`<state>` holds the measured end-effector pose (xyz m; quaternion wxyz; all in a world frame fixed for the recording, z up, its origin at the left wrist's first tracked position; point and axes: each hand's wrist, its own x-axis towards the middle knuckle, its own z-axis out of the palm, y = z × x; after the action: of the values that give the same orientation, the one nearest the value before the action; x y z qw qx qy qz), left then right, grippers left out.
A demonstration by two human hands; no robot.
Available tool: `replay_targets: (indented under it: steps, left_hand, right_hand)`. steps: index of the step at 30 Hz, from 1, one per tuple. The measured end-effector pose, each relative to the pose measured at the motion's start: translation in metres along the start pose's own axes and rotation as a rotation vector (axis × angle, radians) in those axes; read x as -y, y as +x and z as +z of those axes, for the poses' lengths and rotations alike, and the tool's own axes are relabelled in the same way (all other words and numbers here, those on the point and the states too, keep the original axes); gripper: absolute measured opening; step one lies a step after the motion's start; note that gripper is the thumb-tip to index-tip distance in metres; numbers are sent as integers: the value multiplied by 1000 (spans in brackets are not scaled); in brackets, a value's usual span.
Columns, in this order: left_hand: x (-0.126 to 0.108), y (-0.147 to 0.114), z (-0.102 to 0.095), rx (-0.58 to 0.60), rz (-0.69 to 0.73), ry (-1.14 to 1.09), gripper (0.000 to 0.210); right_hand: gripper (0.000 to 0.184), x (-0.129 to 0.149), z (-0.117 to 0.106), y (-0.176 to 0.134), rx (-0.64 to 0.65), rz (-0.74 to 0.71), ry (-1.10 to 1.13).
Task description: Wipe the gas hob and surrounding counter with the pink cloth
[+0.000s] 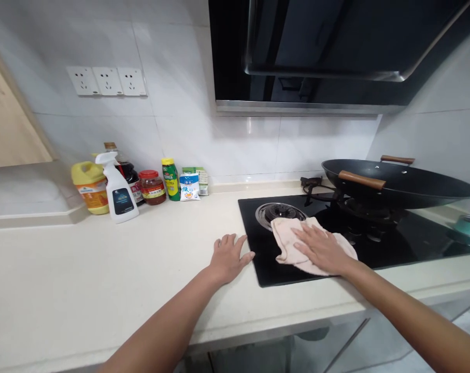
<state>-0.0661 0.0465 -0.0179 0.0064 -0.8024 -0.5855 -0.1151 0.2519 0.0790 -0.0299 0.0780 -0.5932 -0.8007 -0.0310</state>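
Note:
My right hand (322, 249) lies flat with fingers stretched out on a pale pink cloth (289, 248). The cloth is bunched on the black glass cooktop (264, 269), just in front of the left burner (280, 211). My left hand (229, 259) rests palm down on the white counter (141, 280), holding nothing. Its fingers are apart, and the thumb and index finger reach the cooktop's left edge. The part of the cloth under my right palm is hidden.
A large black wok (409, 181) with wooden handles sits on the right burner. Above hangs a dark range hood (316, 88). Along the wall stand a white spray bottle (120, 194), a yellow jug (90, 189), a red-lidded jar (152, 187) and a green bottle (171, 181).

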Motion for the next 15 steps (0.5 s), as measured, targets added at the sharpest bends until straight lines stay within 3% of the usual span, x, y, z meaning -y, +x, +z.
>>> replay_targets:
  steps: [6,9,15]
  left_hand:
    - [1,1,4,18,-10,43,54]
    - [3,3,7,-11,-41,-27,50]
    - [4,7,8,-96,-155,-253,60]
  right_hand:
    - [73,62,-15,-14,125,-277,139]
    - [63,79,-15,8,69,-344,155]
    - [39,83,-1,71,-59,-507,207]
